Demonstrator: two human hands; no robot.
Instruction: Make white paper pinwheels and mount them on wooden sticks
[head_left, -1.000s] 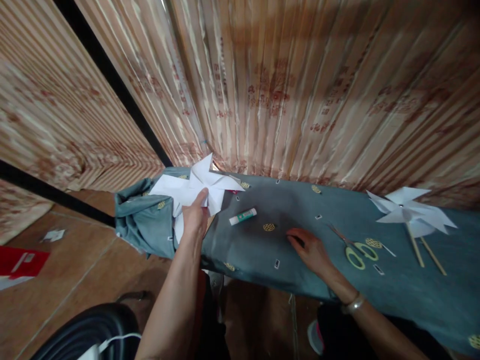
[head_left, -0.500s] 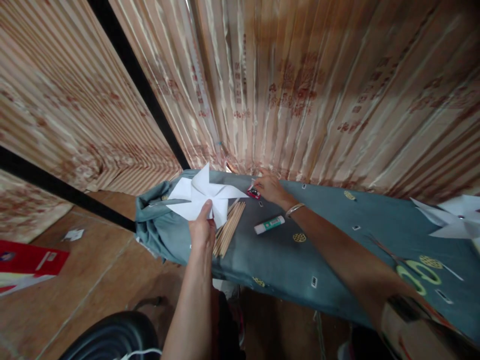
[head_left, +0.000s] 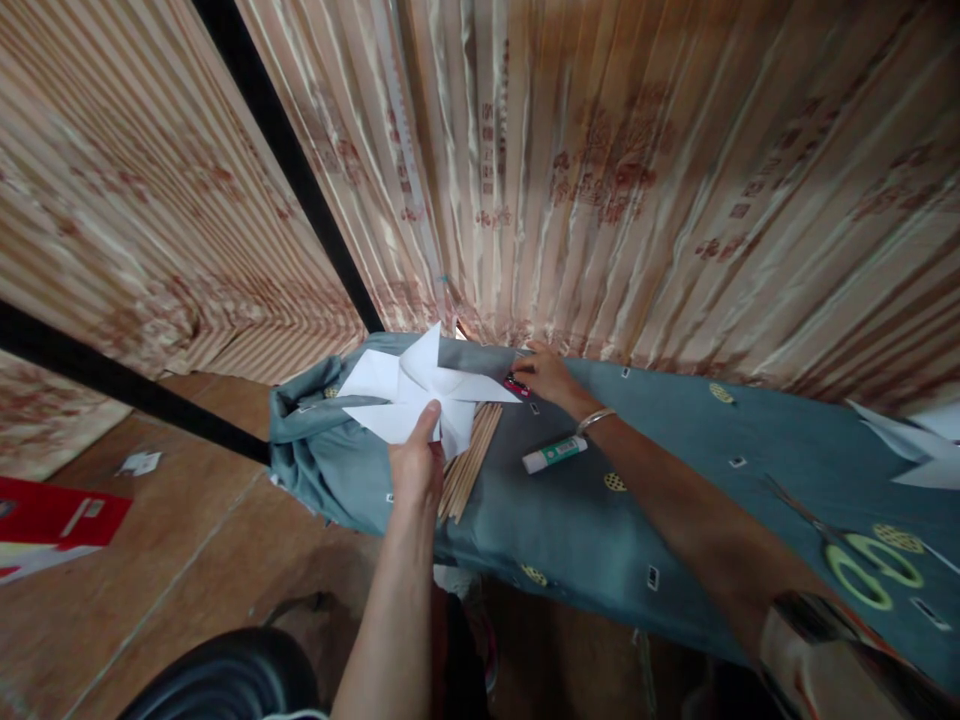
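My left hand [head_left: 420, 468] is closed on a white paper pinwheel [head_left: 420, 388], thumb on top, holding it over the left end of the table. My right hand [head_left: 546, 375] reaches across to the far edge of the table and rests on a small red and black object [head_left: 515, 385]; its fingers are curled over it, and I cannot see whether they grip it. A bundle of thin wooden sticks [head_left: 469, 460] lies just under the pinwheel. A white and green glue stick [head_left: 555, 455] lies beside my right forearm.
A blue-grey patterned cloth [head_left: 675, 500] covers the table and bunches up at its left end. Yellow-handled scissors [head_left: 862, 565] and another white pinwheel [head_left: 915, 440] lie at the right. A striped curtain hangs behind. Red paper [head_left: 52, 515] lies on the brown floor at left.
My right hand has moved from the middle of the table to the far edge by the red object. The view has shifted left, and the left hand still holds the pinwheel.
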